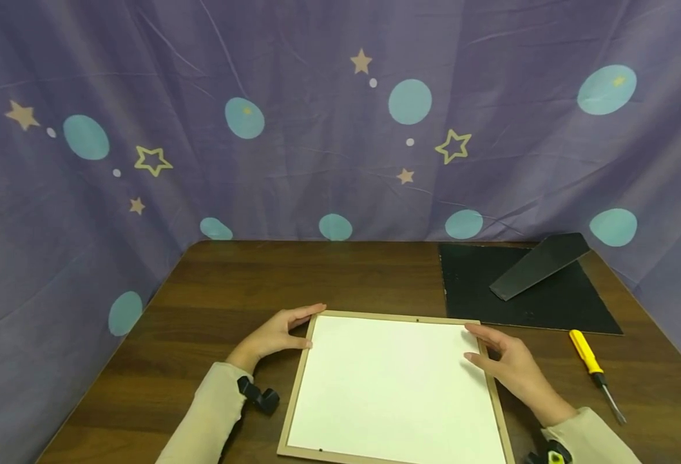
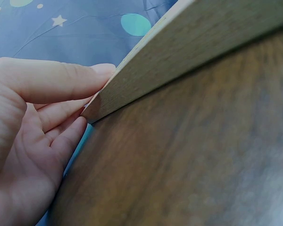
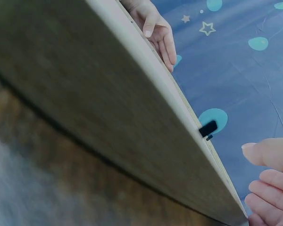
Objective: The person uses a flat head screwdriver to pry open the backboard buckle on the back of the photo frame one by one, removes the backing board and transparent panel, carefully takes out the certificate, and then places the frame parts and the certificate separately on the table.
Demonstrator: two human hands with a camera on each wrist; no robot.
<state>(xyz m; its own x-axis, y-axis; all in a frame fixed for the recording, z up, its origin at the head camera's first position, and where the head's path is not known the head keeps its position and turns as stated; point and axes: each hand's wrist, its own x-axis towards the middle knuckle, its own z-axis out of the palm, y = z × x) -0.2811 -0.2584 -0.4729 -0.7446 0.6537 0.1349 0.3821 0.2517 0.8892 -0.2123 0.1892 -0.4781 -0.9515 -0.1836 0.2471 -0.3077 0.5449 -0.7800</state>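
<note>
A light wooden picture frame [image 1: 299, 380] lies flat on the table, with a white sheet [image 1: 395, 386] filling its inside. At its far left corner, my left hand [image 1: 276, 334] holds the wood between thumb and fingers; the left wrist view shows the thumb [image 2: 103, 70] against the edge and the fingers round the corner. My right hand [image 1: 514, 367] hovers by the far right corner, its fingers spread and relaxed. In the right wrist view this hand [image 3: 271, 188] stands apart from the frame's side. A small black tab [image 3: 208, 128] sticks up from the frame's edge.
A black backing board [image 1: 473, 283] with a hinged stand leg [image 1: 540, 264] lies at the table's back right. Nearer, a yellow-handled screwdriver [image 1: 586, 354] lies right of my right hand. A purple patterned curtain [image 1: 317, 129] hangs behind the wooden table [image 1: 212, 290].
</note>
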